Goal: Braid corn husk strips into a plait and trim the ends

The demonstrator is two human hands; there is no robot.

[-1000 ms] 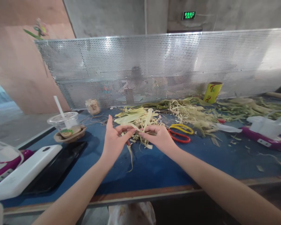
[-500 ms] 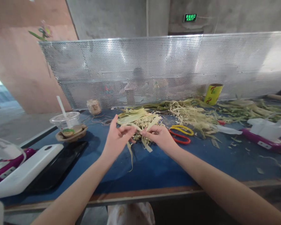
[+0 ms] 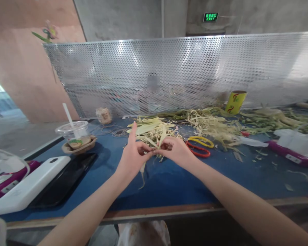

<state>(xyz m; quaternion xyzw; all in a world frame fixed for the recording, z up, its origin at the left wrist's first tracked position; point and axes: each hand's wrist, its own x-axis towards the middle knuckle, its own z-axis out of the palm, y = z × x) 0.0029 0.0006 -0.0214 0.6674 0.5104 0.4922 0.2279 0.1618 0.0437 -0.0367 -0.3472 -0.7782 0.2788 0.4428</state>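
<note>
My left hand point(image 3: 136, 152) pinches a pale green strip of plant leaf point(image 3: 151, 140) between thumb and fingers, its index finger pointing up. Fingertip to fingertip with it, my right hand point(image 3: 176, 148) is closed on the same leaf strips, one of which stands up above its fingers. Behind both hands lies a pile of pale leaf strips point(image 3: 146, 127), partly covered by them. A thin curled strip point(image 3: 142, 176) hangs down below my left hand. Just right of my right hand are scissors point(image 3: 198, 150) with one red and one yellow handle loop.
On the left are a lidded plastic cup point(image 3: 73, 128) with a straw, a white power bank-like slab point(image 3: 32, 184) and a black phone-like slab point(image 3: 66, 181). Shredded leaves point(image 3: 207, 123), a yellow tube point(image 3: 236, 102) and a purple power strip point(image 3: 292, 155) lie right. A perforated metal screen point(image 3: 169, 75) stands behind.
My hands have come closer together, fingertips now meeting on the leaf strip. The left index finger points more upright, and the strip's end below my right hand is no longer visible.
</note>
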